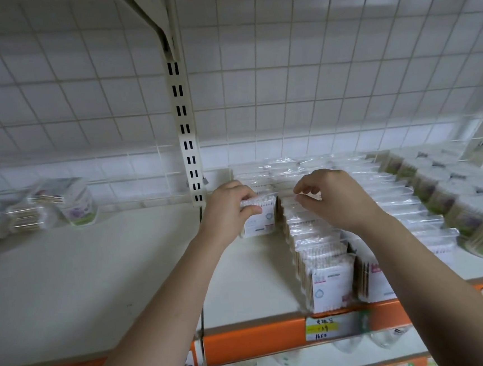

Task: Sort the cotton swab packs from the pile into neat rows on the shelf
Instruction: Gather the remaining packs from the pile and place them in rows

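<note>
- Clear plastic swab pack (pixel 260 223): white cotton tips along the top, white printed label below, upright on the cream shelf (pixel 97 283).
- Left hand (pixel 228 210) grips its top edge; the pack stands just left of the nearest row (pixel 320 263).
- Right hand (pixel 335 201): fingers curled over that row's rear packs; grip not discernible.
- Crinkled loose pile (pixel 47 211) lies well left.

Our left grip (pixel 228 210) holds one swab pack (pixel 259 217) upright on the shelf (pixel 97 283), just left of the packed row (pixel 319 252). Our right grip (pixel 335 198) curls over the row's tops, fingertips (pixel 301 190) touching plastic. Loose pile (pixel 32 210) sits far left.
</note>
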A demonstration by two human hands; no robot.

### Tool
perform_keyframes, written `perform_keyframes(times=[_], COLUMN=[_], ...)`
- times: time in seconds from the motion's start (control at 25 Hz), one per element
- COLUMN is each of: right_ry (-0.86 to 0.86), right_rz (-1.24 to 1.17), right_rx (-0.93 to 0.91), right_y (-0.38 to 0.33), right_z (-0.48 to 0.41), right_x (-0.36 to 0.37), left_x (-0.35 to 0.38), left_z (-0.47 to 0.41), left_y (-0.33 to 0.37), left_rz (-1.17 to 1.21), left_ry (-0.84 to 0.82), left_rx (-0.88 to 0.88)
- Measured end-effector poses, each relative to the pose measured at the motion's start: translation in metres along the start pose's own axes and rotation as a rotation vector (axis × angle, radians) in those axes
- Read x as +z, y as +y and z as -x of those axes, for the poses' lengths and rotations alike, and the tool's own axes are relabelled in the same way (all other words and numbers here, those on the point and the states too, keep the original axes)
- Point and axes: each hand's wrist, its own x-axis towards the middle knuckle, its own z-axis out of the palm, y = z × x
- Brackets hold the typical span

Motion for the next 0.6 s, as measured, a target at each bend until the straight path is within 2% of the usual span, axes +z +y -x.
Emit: perform_keyframes(times=[0.6], right_ry=[0.007], right_rz=[-0.037], right_rx=[0.004], right_y=[0.003], right_z=[0.002], right_x=[0.007], left_x=[0.010], left_z=[-0.013], left_y=[-0.007], left_rz=[-0.102], left_ry=[-0.021], left_rx=[-0.045])
